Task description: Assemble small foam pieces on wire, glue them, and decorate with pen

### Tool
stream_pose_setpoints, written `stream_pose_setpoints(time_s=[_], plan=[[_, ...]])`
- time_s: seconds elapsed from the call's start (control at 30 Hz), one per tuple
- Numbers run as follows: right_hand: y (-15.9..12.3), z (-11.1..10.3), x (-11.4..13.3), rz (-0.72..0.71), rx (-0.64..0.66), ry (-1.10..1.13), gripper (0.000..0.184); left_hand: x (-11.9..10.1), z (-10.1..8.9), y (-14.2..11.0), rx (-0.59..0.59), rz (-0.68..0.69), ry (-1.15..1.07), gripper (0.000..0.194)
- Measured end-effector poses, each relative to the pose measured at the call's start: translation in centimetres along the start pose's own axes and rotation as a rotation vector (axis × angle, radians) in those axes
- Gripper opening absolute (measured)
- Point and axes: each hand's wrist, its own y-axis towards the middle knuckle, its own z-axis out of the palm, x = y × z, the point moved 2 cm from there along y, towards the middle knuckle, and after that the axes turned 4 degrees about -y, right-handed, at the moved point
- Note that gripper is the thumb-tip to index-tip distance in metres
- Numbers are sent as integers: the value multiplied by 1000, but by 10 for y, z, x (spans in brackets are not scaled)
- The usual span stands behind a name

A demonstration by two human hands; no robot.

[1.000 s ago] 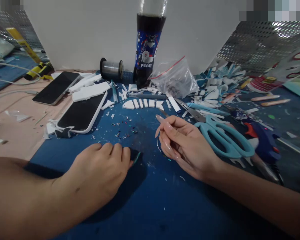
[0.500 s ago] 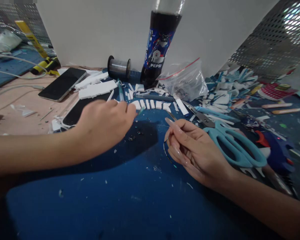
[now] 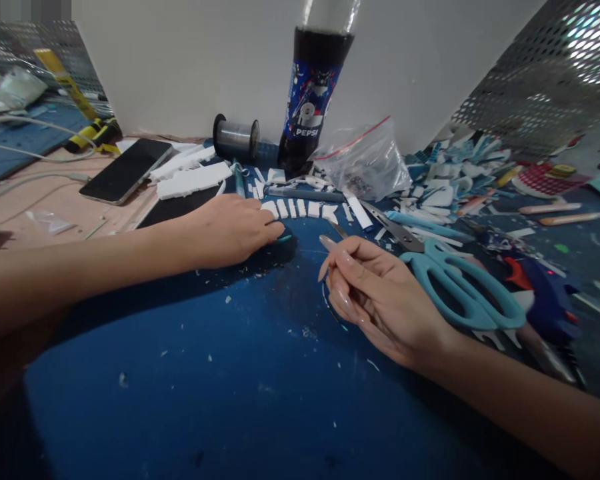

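Note:
My right hand (image 3: 380, 293) is closed in a pinch, fingertips together, on a thin thread. A short dark beaded strand (image 3: 331, 312) with a greenish end curves down from those fingers to the mat. A pale length of the thread (image 3: 314, 251) runs left from the fingertips. My left hand (image 3: 235, 230) rests low over the blue mat, palm down, with its fingers bent together; what they hold, if anything, is hidden. A small teal sliver (image 3: 283, 239) shows by its fingertips. Just beyond lies a row of white foam pieces (image 3: 300, 209).
Teal-handled scissors (image 3: 467, 287) lie right of my right hand, beside a dark blue tool (image 3: 553, 300). A Pepsi bottle (image 3: 310, 100), a zip bag (image 3: 367, 163) and a wire spool (image 3: 236, 137) stand behind. A phone (image 3: 126, 171) and foam strips (image 3: 195, 180) are left.
My left hand has come down and slightly forward onto the mat, covering the small dark bits there. My right hand keeps its pinch; the view has shifted slightly.

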Motion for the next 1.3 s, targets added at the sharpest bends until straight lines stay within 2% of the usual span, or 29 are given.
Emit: stream_pose_setpoints(time_s=[0.2, 0.47, 0.53, 0.63, 0.73, 0.83, 0.93, 1.0, 1.1, 1.3], plan=[[-1, 0, -1, -6, 20, -22, 21, -4, -2, 0, -7, 95, 36, 15], [-1, -1, -3, -21, 33, -37, 22, -3, -2, -1, 70, 76, -53, 14], [-1, -1, -3, -23, 38, -35, 22, 2, -6, -2, 53, 44, -85, 13], [-1, -2, -2, -36, 43, -34, 21, 9, -21, -5, -42, -39, -188, 14], [-1, -2, -3, -48, 18, -38, 21, 7, -37, -7, -174, -165, -531, 19], [-4, -2, -3, -110, -77, -71, 20, -10, -37, -10, -260, -375, -1153, 25], [-11, 0, -2, -218, -155, -148, 17, -38, -22, -13, -203, -397, -1887, 29], [-16, 2, -1, -270, -172, -188, 16, -53, -12, -14, -99, -453, -2196, 27], [-22, 4, 1, -308, -171, -231, 15, -60, -5, -15, -43, -505, -2406, 25], [-24, 7, 3, -326, -128, -306, 14, -56, -4, -13, -15, -559, -2466, 25]])
